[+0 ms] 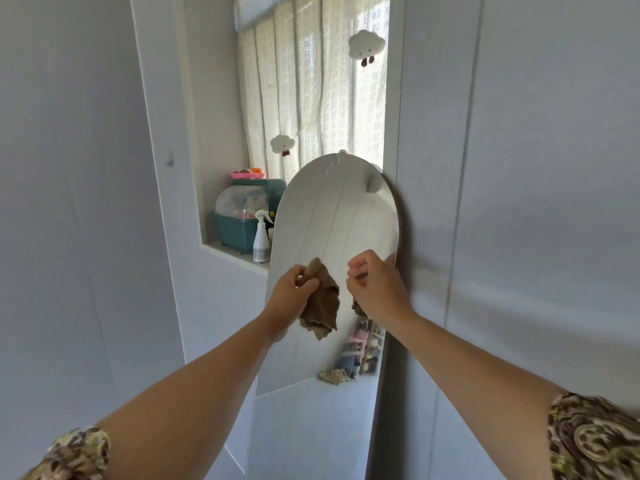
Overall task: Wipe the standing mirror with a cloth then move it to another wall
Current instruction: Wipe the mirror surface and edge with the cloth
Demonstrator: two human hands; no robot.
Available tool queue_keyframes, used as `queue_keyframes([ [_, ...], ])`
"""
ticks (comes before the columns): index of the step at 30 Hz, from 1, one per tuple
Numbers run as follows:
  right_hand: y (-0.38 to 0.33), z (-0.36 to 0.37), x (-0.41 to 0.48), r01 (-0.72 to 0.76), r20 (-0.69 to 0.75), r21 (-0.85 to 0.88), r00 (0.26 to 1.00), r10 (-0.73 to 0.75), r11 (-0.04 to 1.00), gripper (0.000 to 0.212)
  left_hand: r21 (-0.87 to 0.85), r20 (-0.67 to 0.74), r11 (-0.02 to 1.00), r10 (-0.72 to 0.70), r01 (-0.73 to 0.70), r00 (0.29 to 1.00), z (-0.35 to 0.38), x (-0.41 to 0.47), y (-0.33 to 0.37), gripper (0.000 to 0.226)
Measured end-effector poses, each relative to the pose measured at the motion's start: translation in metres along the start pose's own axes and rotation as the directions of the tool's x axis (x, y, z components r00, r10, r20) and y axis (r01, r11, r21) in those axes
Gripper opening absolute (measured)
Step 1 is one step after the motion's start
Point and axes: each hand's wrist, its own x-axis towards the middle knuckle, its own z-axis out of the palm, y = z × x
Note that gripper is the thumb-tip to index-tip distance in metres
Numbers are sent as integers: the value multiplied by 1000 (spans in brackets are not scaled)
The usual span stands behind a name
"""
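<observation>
A tall standing mirror (pixel 332 216) with a rounded top leans against the white wall, just right of a window recess. My left hand (pixel 289 296) is shut on a crumpled brown cloth (pixel 322 303), which hangs down in front of the glass. My right hand (pixel 375 289) hovers at the mirror's right side, fingers curled and pinched together, with nothing visibly in them. A bit of brown reflection shows beside that hand. The mirror's foot is out of view.
A window sill (pixel 235 258) on the left holds a white spray bottle (pixel 261 237) and a teal container (pixel 235 230) with a clear lid. Lace curtains (pixel 311 91) with cloud ornaments (pixel 366 45) hang behind. White walls stand on both sides.
</observation>
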Motion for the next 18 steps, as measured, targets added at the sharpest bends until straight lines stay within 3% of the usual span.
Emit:
queue_keyframes([
  [4, -2, -8, 29, 93, -36, -226, 994, -104, 970, 25, -4, -244, 996, 91, -95, 965, -11, 43, 12, 15],
  [8, -5, -10, 50, 225, -124, -609, 920, -372, 761, 27, 106, -414, 988, 144, -110, 899, -16, 92, 25, 22],
  [12, -5, -11, 61, 211, -172, -694, 880, -443, 688, 23, 309, -538, 947, 248, -85, 806, -22, 128, 41, 36],
  [18, 2, -21, 60, 244, -138, -717, 869, -475, 654, 34, 239, -552, 968, 198, -74, 810, -26, 163, 68, 38],
])
